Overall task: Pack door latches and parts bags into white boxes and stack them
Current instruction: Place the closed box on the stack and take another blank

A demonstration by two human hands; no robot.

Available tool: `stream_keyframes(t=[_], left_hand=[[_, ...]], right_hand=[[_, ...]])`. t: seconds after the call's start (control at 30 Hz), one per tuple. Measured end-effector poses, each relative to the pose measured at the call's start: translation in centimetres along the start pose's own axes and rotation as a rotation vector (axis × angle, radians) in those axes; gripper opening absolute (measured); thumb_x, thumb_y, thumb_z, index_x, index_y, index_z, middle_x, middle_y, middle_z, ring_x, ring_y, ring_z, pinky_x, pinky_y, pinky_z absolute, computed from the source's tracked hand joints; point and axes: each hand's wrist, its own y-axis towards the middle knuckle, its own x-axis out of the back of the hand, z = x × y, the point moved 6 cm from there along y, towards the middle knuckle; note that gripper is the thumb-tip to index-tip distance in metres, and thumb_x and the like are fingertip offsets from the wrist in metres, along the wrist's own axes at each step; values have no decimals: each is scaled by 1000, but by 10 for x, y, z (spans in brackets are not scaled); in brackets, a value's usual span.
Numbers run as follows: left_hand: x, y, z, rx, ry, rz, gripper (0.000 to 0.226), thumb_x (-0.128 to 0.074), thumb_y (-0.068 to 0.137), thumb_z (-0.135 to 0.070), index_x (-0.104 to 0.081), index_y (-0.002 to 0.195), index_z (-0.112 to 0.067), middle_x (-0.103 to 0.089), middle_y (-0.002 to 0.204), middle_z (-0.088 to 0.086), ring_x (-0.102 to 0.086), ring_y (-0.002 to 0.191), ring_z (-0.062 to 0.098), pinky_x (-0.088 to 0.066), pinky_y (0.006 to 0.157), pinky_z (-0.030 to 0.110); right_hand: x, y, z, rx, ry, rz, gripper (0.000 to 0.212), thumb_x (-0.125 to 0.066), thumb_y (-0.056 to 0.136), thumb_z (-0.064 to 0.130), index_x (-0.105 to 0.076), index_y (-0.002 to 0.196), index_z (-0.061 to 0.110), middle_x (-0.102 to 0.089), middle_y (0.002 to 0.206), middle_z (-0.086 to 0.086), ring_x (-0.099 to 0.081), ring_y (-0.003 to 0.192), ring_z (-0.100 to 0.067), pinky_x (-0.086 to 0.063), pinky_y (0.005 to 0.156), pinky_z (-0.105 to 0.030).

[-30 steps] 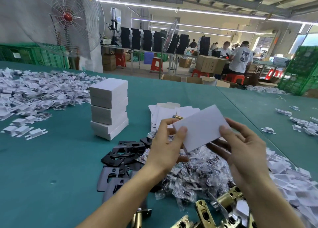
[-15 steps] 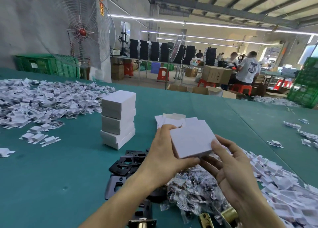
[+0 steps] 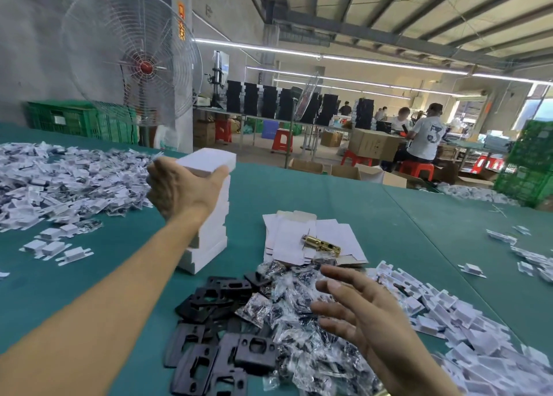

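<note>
My left hand (image 3: 182,189) grips a closed white box (image 3: 209,161) and holds it on top of the stack of white boxes (image 3: 211,237) on the green table. My right hand (image 3: 356,309) hovers open, fingers spread, over a heap of clear parts bags (image 3: 296,315). A brass door latch (image 3: 321,243) lies on a pile of flat unfolded white boxes (image 3: 299,237) behind the bags. Black plates (image 3: 221,347) lie in front of the stack.
White plastic inserts lie heaped at the left (image 3: 59,180) and at the right (image 3: 466,330). A large fan (image 3: 131,57) stands behind the table's far edge. Green crates (image 3: 77,120) and seated workers (image 3: 425,138) are in the background.
Both hands held the white box in front of me. Now my left hand alone has carried it left onto the stack, and my right hand has let go and dropped toward the bags.
</note>
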Motion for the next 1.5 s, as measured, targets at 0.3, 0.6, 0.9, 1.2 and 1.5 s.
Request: stream_keyframes(t=[0.3,0.6,0.9,1.2,1.5], left_hand=[[-30,13,23,49,35,100,98,-69,66,-73,-29,132,-13,-48,137,15,-45,128,37,-34,102,51],[-30,17,30,-46,29,124,93,-84,66,-56,-28,133,-23,-45,139,18,-44,127,39,-37,102,54],[-10,-107,-26,-931,-170,-102,9,-66,82,-24,-65,87,-17,-65,91,4,-57,88,26,-32,77,37],[-81,-179,41,-460,136,699,9,-55,96,-43,-52,99,-35,-50,100,-15,-48,100,11,-40,91,31],[-88,-174,52,-360,65,691,14,-62,86,-33,-49,82,-31,-54,91,-11,-51,91,17,-44,85,33]], right_hand=[[3,3,-7,-48,-37,-28,16,-67,90,17,-73,105,18,-75,97,-11,-71,82,-28,-58,69,-34],[8,5,-19,-139,-131,-69,11,-66,94,17,-74,98,21,-75,94,-10,-70,75,-22,-57,69,-34],[8,2,-17,-121,-369,-47,7,-66,94,24,-72,97,26,-73,89,0,-70,72,-14,-54,62,-25],[-28,105,-3,135,-1354,-36,20,-50,97,16,-68,106,18,-69,106,-1,-64,95,-18,-53,86,-36],[-60,170,-57,213,-1598,-16,36,-42,103,30,-45,135,15,-52,134,-8,-49,124,-30,-45,93,-41]])
